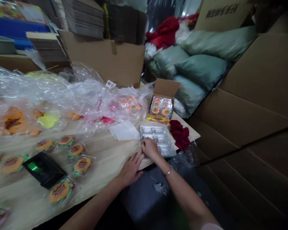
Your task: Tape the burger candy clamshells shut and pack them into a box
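Observation:
My left hand (132, 167) lies on the wooden table with its fingers stretched out, their tips close to my right hand. My right hand (150, 149) is closed, fingers curled down at the left side of a clear plastic compartment tray (163, 139); whatever is between its fingertips is hidden. The tray, perhaps several nested together, sits at the table's right corner. Just behind it stands an open display box (158, 118) filled with packed burger-shaped toys (166, 111). A crumpled dark red cloth (180, 134) lies beside the tray on the right.
Several wrapped burger-shaped toys (82, 165) are spread on the left around a black tape dispenser (48, 172). Clear plastic bags (69, 86) with coloured pieces cover the table's back. White paper (124, 130) lies near the tray. Cardboard cartons (261, 73) and stuffed sacks (201, 68) stand beyond.

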Motion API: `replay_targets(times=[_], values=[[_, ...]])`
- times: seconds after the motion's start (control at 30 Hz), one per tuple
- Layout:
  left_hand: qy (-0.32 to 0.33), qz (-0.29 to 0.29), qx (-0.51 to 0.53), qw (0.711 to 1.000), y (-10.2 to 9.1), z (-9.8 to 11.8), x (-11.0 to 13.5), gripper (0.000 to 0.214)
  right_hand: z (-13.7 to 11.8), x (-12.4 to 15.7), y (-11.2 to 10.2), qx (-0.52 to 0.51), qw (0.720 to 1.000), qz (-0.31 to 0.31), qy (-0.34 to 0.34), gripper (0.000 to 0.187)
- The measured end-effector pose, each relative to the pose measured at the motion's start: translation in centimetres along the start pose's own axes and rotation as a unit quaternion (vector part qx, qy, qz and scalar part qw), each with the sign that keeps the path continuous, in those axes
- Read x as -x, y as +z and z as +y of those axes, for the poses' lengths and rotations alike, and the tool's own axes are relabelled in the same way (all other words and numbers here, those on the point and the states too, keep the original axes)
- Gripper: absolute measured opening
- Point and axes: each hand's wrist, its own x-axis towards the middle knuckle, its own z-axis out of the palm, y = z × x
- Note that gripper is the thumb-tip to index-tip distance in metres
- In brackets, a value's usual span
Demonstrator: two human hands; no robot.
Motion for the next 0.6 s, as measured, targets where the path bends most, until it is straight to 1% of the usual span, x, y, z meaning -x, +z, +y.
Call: replay_targets(times=[0.13,0.2,0.27,0.33,0.4,0.5,0.6], values=[[-0.010,-0.009,0.009,1.000,-0.2,0.0,-0.4,0.082,0.1,-0.5,-2.8,-0.034,0.999,0.016,-0.032,0.016],[-0.009,-0.009,0.011,1.000,0.0,-0.1,-0.4,0.081,0.2,-0.6,-3.3,-0.029,0.999,0.006,-0.034,0.016],[-0.002,-0.001,0.012,1.000,0.3,-0.3,-0.1,0.082,0.2,-0.6,-2.6,-0.008,1.000,-0.015,-0.007,0.017],[0.008,0.008,0.019,1.000,0.7,-0.6,0.1,0.086,0.2,-0.6,-1.2,0.010,0.999,-0.022,0.025,0.023],[-0.001,0.014,0.027,1.000,1.0,-1.0,0.3,0.090,0.3,-0.5,0.2,0.019,0.999,-0.019,0.041,0.026],[-0.030,0.015,0.029,0.999,1.2,-1.3,0.0,0.091,0.6,-0.5,1.3,0.029,0.998,-0.022,0.041,0.025],[-0.032,0.020,0.024,0.999,1.2,-1.5,-0.5,0.090,1.0,-0.6,1.2,0.032,0.999,-0.033,0.026,0.023]])
